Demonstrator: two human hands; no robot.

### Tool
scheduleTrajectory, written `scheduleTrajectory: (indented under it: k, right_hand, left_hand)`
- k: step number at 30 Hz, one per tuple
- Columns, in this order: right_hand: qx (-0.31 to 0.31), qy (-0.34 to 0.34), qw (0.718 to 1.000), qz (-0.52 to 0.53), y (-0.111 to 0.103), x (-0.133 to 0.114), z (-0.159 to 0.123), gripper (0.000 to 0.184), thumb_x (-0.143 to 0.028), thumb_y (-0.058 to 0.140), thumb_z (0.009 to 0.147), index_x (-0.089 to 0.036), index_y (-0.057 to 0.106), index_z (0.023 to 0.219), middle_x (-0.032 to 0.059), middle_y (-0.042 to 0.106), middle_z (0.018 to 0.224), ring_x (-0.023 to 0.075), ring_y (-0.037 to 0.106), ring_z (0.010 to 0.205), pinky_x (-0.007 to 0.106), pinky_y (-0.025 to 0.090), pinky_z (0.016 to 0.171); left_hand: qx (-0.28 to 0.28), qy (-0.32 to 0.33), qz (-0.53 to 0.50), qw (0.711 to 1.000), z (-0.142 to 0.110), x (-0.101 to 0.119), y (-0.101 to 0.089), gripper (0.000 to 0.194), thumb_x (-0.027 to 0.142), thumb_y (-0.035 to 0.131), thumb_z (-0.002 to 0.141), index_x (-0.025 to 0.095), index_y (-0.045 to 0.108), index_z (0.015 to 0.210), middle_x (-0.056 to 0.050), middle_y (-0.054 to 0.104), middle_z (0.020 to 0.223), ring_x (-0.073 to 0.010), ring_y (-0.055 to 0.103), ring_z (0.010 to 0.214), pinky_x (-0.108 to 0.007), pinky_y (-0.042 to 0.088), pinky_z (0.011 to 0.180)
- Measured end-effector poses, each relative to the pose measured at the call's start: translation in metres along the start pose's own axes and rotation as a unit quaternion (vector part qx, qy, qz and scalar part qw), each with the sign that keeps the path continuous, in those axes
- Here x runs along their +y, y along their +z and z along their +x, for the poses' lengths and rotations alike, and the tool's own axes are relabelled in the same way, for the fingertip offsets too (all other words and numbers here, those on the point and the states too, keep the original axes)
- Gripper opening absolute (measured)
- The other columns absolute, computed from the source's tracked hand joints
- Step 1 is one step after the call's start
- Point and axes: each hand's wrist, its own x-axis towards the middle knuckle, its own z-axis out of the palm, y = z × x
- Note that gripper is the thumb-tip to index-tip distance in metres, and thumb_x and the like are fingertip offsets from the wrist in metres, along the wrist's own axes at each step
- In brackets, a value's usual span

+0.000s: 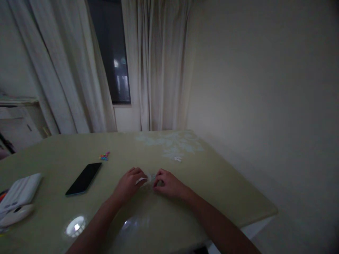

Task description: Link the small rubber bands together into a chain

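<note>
Both hands are close together above the middle of the table. A small, see-through piece of plastic (150, 178), which looks like a little bag, stretches between them. My left hand (131, 180) is closed on its left side, and a white strip (141, 180) shows by the fingertips. On the other side, my right hand (168, 183) pinches the plastic with thumb and fingers curled into a ring. What the plastic contains is too small and dim to make out.
A black phone (84, 179) lies left of my hands, with small colourful pieces (104, 156) beyond it. Small white bits (177, 159) lie farther back on the glossy table (212, 176). At far left are a white case (21, 190) and a white computer mouse (17, 214).
</note>
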Motion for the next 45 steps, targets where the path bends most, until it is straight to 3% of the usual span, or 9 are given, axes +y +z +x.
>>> scheduleTrajectory:
  k: [4, 9, 15, 18, 24, 29, 40, 45]
  right_hand:
    - [-0.026, 0.003, 1.0, -0.012, 0.003, 0.001, -0.002, 0.01, -0.019, 0.084, 0.079, -0.02, 0.079, 0.088, 0.0029, 0.061, 0.102, 0.0175, 0.063, 0.095, 0.027, 0.049, 0.09]
    - [-0.049, -0.017, 0.995, -0.091, 0.006, 0.0, -0.003, 0.007, -0.02, 0.079, 0.078, -0.018, 0.076, 0.084, 0.0043, 0.061, 0.1, 0.0188, 0.06, 0.093, 0.027, 0.048, 0.086]
    - [-0.038, -0.025, 0.991, -0.123, 0.006, -0.001, -0.004, 0.009, -0.02, 0.077, 0.077, -0.017, 0.069, 0.081, 0.0044, 0.06, 0.095, 0.0194, 0.057, 0.091, 0.028, 0.046, 0.081]
    - [-0.012, -0.012, 0.997, -0.077, 0.003, 0.0, -0.003, 0.009, -0.016, 0.075, 0.078, -0.017, 0.067, 0.082, 0.003, 0.059, 0.095, 0.0174, 0.058, 0.09, 0.026, 0.046, 0.081]
    - [0.051, 0.001, 0.997, 0.054, 0.001, 0.004, 0.004, 0.01, -0.009, 0.071, 0.082, -0.017, 0.066, 0.082, -0.0004, 0.055, 0.092, 0.0126, 0.055, 0.082, 0.023, 0.044, 0.075]
    - [0.095, 0.023, 0.984, 0.146, 0.005, 0.008, 0.01, 0.01, -0.015, 0.068, 0.087, -0.017, 0.063, 0.078, -0.001, 0.053, 0.088, 0.0115, 0.053, 0.077, 0.024, 0.042, 0.071]
    - [0.089, 0.061, 0.959, 0.261, 0.015, 0.008, 0.014, 0.017, -0.031, 0.069, 0.092, -0.016, 0.068, 0.083, -0.0003, 0.058, 0.086, 0.0135, 0.056, 0.079, 0.026, 0.042, 0.073]
    - [0.098, 0.07, 0.958, 0.26, 0.017, 0.009, 0.015, 0.015, -0.029, 0.072, 0.092, -0.016, 0.072, 0.086, 0.0007, 0.061, 0.086, 0.0144, 0.058, 0.081, 0.026, 0.045, 0.075]
  left_hand:
    - [-0.045, 0.047, 0.038, 0.997, -0.003, 0.015, 0.006, 0.013, 0.019, 0.071, 0.093, 0.026, 0.081, 0.09, -0.006, 0.073, 0.098, -0.024, 0.067, 0.096, -0.036, 0.051, 0.087]
    - [-0.045, 0.059, 0.052, 0.996, -0.004, 0.019, 0.015, 0.017, 0.013, 0.073, 0.09, 0.028, 0.081, 0.09, -0.006, 0.071, 0.106, -0.0243, 0.064, 0.1, -0.038, 0.049, 0.092]
    - [-0.043, 0.052, 0.059, 0.996, -0.005, 0.016, 0.023, 0.015, 0.008, 0.07, 0.089, 0.022, 0.076, 0.09, -0.008, 0.071, 0.112, -0.0259, 0.064, 0.103, -0.04, 0.051, 0.093]
    - [-0.026, 0.043, 0.032, 0.998, -0.002, 0.017, 0.023, 0.017, 0.006, 0.066, 0.09, 0.021, 0.073, 0.092, -0.009, 0.071, 0.114, -0.026, 0.064, 0.103, -0.041, 0.051, 0.093]
    - [0.026, -0.012, -0.106, 0.994, 0.001, 0.019, 0.018, 0.015, 0.013, 0.055, 0.097, 0.019, 0.069, 0.094, -0.006, 0.075, 0.093, -0.0211, 0.068, 0.089, -0.033, 0.054, 0.083]
    - [0.056, -0.006, -0.224, 0.973, 0.0, 0.021, 0.014, 0.014, 0.02, 0.06, 0.096, 0.021, 0.073, 0.097, -0.004, 0.077, 0.092, -0.018, 0.072, 0.084, -0.028, 0.055, 0.08]
    - [0.142, 0.054, -0.245, 0.957, 0.0, 0.026, 0.011, 0.019, 0.03, 0.065, 0.098, 0.027, 0.083, 0.102, -0.004, 0.076, 0.09, -0.0166, 0.073, 0.083, -0.024, 0.057, 0.076]
    - [0.154, 0.018, -0.24, 0.958, 0.0, 0.031, 0.007, 0.017, 0.029, 0.065, 0.096, 0.024, 0.081, 0.094, -0.004, 0.077, 0.09, -0.0172, 0.073, 0.083, -0.026, 0.057, 0.077]
